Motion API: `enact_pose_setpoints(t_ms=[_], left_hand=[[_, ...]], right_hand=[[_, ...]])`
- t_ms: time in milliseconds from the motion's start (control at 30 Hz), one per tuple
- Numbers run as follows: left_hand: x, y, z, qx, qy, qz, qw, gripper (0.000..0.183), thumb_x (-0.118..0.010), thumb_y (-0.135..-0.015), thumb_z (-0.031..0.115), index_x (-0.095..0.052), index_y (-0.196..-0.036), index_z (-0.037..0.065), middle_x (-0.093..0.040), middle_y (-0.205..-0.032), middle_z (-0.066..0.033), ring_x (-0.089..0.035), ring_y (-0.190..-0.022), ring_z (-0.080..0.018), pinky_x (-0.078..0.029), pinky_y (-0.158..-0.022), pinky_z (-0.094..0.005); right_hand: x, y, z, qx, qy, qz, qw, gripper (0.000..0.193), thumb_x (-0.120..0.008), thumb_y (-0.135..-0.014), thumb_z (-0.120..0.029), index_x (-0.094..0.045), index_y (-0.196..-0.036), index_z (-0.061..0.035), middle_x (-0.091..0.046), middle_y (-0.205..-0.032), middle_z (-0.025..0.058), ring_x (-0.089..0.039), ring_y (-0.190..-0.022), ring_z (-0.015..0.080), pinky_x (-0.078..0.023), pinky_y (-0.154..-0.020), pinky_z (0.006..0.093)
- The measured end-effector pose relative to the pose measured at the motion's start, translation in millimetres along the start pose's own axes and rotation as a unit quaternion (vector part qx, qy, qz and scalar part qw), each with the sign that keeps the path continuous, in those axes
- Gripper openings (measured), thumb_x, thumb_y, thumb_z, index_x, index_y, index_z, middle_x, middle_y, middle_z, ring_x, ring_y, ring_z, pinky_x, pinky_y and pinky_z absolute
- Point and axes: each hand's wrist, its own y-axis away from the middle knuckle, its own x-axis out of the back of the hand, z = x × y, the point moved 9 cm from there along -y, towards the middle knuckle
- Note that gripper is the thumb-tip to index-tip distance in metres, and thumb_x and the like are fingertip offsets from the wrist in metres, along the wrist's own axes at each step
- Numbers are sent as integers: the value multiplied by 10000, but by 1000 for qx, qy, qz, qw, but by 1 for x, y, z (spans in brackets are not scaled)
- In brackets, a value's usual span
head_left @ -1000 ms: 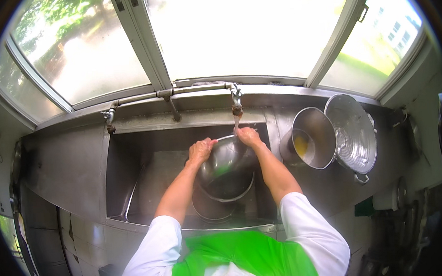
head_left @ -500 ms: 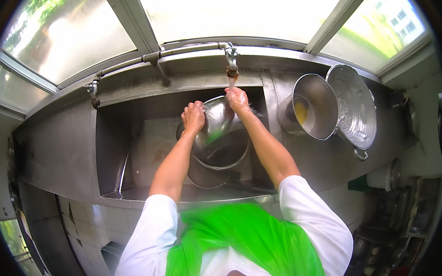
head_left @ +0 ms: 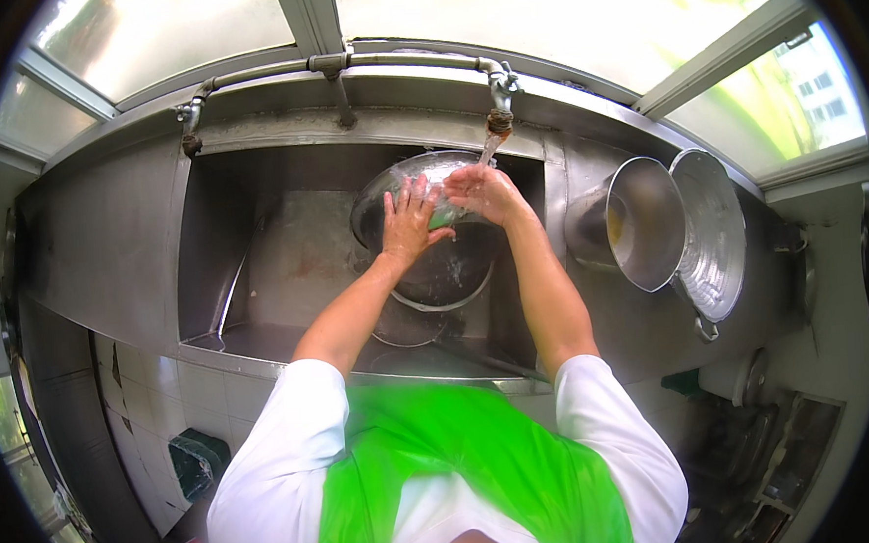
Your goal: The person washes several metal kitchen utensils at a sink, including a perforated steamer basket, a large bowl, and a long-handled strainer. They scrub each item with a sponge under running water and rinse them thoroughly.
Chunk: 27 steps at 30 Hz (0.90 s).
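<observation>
A shiny round metal pot (head_left: 442, 283) stands in the steel sink (head_left: 288, 279), and the green of my apron is mirrored in it. Over its far side my left hand (head_left: 410, 222) lies with the fingers spread, wet and holding nothing. Close beside it, my right hand (head_left: 485, 192) has its fingers stretched out under the water running from the tap (head_left: 499, 121). Whether either hand touches the pot's surface, I cannot tell. Part of a round dark shape (head_left: 408, 324) shows at the pot's near side.
To the right of the sink, a tall metal pot (head_left: 639, 226) lies tilted against a wide aluminium pan (head_left: 713, 247) with a side handle. A second tap (head_left: 190, 137) hangs from the pipe at the left. A dark green bin (head_left: 197, 461) sits low at the left.
Both hands have left the pot's rim and come together over its far side, with fingers extended. The pot now sits differently in the sink. The view has shifted slightly.
</observation>
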Motion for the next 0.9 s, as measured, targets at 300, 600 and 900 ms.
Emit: enact_pose_setpoints(t_ms=[300,600,900], left_hand=[[-36,22,-81,573,258,-83,773,798,-413,-964,619,-266,-1538,85,-210,-1611,-213,-167,-1482,-453,-215,-1046,-788],[-9,-11,24,-8,-16,-89,996,830,-547,-904,638,-330,-1542,154,-231,-1619,-168,-166,-1506,-377,-185,-1145,-669],[-15,-49,-113,283,128,-71,948,589,-620,-872,580,-612,-1143,58,-636,-1239,-201,-573,-1194,-375,-428,-992,-549]], right_hand=[[38,-10,0,49,-20,81,995,296,-493,-936,-174,-621,-1053,67,-655,-1125,222,-643,-1064,345,-527,-922,462],[10,-18,4,13,-116,-6,993,231,-544,-941,-195,-661,-905,1,-696,-953,151,-669,-891,288,-569,-813,434],[-1,-20,5,6,-8,1,1000,165,-625,-930,-156,-651,-983,-2,-691,-930,136,-695,-880,234,-591,-773,372]])
